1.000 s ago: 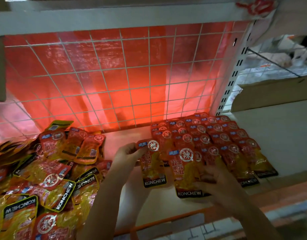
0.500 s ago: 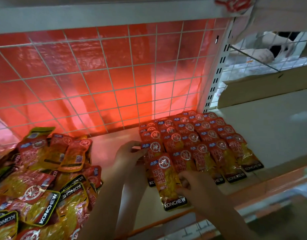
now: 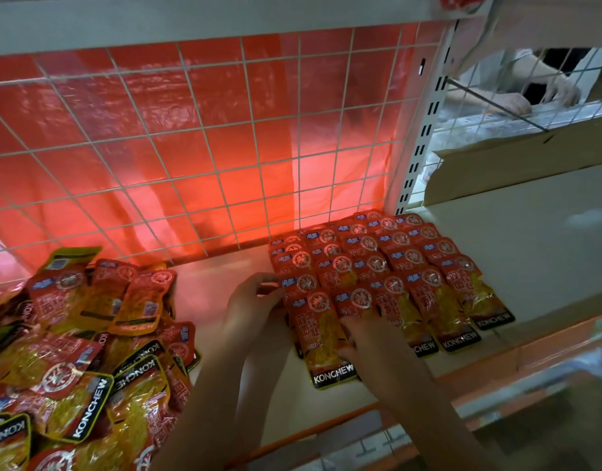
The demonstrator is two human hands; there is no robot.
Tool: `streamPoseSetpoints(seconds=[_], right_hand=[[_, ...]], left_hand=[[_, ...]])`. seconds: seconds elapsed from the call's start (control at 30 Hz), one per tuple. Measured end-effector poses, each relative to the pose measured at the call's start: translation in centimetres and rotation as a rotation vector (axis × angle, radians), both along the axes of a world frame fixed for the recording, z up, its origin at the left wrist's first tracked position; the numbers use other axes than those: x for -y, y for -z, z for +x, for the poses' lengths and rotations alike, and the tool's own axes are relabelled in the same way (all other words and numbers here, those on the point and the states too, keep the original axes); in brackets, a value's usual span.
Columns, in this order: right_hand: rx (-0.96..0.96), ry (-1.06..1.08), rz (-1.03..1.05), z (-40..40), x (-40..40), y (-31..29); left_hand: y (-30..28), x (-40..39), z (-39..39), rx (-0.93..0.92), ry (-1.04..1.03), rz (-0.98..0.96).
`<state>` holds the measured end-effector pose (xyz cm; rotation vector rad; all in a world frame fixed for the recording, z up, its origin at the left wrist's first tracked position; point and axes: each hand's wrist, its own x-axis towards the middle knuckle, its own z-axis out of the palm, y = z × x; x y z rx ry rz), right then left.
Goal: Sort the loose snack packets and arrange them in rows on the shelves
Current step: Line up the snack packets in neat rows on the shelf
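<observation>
Squaring the front KONCHEW packet [image 3: 328, 345] into the rows [image 3: 387, 263], left hand [image 3: 250, 309] pinching, right hand [image 3: 370, 345] pressing flat; big loose pile [image 3: 78, 351] remaining

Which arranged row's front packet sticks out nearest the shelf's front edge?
The leftmost row's front packet, under the right hand; its KONCHEW band sits forward of the others.

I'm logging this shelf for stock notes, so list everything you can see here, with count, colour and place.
Arranged red-and-yellow foil snack packets: too many to count, overlapping rows, shelf right.
Loose red-and-yellow foil snack packets: jumbled pile, shelf left.
White shelf board with orange front edge: one, under the packets.
White wire grid panel: one, behind the shelf.
Red plastic sheet: one, behind the grid.
Brown cardboard flap: one, upper right.
Left hand: touching the leftmost row.
Right hand: on the front packets.
</observation>
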<state>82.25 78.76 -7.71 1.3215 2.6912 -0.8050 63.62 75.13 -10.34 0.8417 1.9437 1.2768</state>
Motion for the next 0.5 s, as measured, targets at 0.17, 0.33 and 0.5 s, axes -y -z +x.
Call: streamPoseSetpoints(seconds=[0.17, 0.33, 0.5], right_hand=[[0.003, -0.013, 0.048, -0.13, 0.01, 0.47], [-0.005, -0.01, 0.05, -0.16, -0.05, 0.44], [-0.034, -0.009, 0.125, -0.02, -0.03, -0.14]], left_hand=[[0.33, -0.1, 0.07, -0.063, -0.007, 0.003], [0.47, 0.0, 0.05, -0.147, 0.009, -0.02], [-0.13, 0.67, -0.3, -0.281, 0.01, -0.046]])
